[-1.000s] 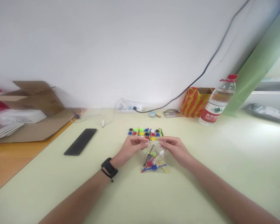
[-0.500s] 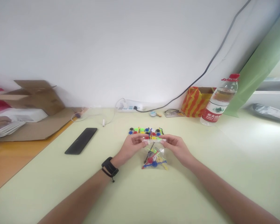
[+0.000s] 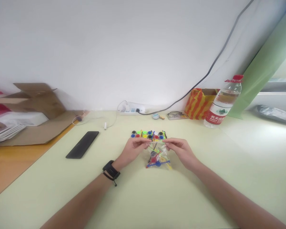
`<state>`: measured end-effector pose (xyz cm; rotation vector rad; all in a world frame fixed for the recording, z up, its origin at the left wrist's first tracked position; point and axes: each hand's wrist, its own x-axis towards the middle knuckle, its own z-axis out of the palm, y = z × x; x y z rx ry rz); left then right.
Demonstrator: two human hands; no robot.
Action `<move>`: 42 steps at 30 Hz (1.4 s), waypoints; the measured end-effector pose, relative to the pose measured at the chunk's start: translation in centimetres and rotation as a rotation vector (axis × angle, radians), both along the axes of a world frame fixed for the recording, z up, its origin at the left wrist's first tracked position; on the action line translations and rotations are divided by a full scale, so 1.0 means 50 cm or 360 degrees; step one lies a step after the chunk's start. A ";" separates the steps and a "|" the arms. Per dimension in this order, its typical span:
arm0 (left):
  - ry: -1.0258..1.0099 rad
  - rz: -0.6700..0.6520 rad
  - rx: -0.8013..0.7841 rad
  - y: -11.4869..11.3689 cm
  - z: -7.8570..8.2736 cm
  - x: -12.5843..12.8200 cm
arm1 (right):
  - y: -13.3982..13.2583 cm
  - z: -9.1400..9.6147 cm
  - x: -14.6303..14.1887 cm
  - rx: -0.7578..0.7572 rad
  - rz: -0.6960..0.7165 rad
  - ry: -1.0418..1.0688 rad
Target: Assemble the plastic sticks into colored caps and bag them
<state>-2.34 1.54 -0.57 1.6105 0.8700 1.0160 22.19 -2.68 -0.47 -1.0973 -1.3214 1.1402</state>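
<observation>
Between my hands hangs a clear plastic bag (image 3: 158, 156) with small coloured plastic pieces inside: red, blue, yellow, black and green discs and sticks. My left hand (image 3: 134, 149), with a black watch on its wrist, pinches the left end of the bag's top edge. At the right end of that edge, my right hand (image 3: 181, 149) pinches with thumb and fingers. Just behind the bag, rows of coloured plastic discs (image 3: 145, 132) and sticks lie on the table, partly hidden by my fingers.
A black phone-like slab (image 3: 82, 144) lies to the left. Along the wall are a power strip (image 3: 131, 108), a small round tin (image 3: 155, 116), glasses (image 3: 175, 114), a striped paper bag (image 3: 197, 105) and a tall water bottle (image 3: 221, 106). An open cardboard box (image 3: 41, 101) stands far left.
The bag's top edge, earlier folded into a whitish band, now looks thinner and straighter between my fingers. The bag's bottom sits slightly higher. Both hands stay nearly in place.
</observation>
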 end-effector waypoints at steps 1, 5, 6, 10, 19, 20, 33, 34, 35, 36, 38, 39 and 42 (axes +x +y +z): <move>-0.0004 0.0016 0.0007 0.000 0.001 0.000 | 0.000 0.000 0.001 0.0014 0.0005 -0.0001; -0.0020 0.0056 0.0002 -0.004 0.002 0.004 | -0.002 0.003 0.004 0.0155 0.0074 -0.0092; -0.0029 0.0061 -0.0003 -0.005 0.002 0.005 | -0.002 0.004 0.004 0.0186 0.0089 -0.0121; 0.0038 0.0021 0.0033 -0.006 0.002 0.008 | -0.003 0.000 -0.002 0.0221 0.0089 -0.0227; 0.0360 -0.0031 0.0306 -0.011 0.020 0.008 | -0.009 0.008 -0.006 0.0299 0.0046 -0.0453; 0.0381 -0.0056 0.0307 -0.014 0.023 0.008 | -0.009 0.009 -0.006 0.0278 0.0093 -0.0439; 0.0217 -0.0222 0.0027 -0.019 0.014 0.009 | -0.004 0.005 -0.003 0.0156 0.0269 -0.0435; 0.0204 -0.0213 0.0020 -0.018 0.013 0.009 | -0.004 0.005 -0.002 0.0144 0.0300 -0.0398; 0.0189 -0.0207 0.0015 -0.017 0.013 0.009 | -0.004 0.005 -0.002 0.0128 0.0325 -0.0349; 0.0167 -0.0200 0.0011 -0.017 0.012 0.008 | -0.004 0.005 -0.001 0.0112 0.0337 -0.0295; 0.0118 -0.0191 -0.0008 -0.016 0.011 0.009 | -0.003 0.004 -0.001 0.0072 0.0322 -0.0195; 0.0102 -0.0184 -0.0021 -0.016 0.011 0.010 | -0.003 0.004 -0.001 0.0045 0.0297 -0.0154; 0.0106 -0.0150 -0.0059 -0.014 0.008 0.011 | -0.003 0.005 -0.003 -0.0038 0.0211 -0.0093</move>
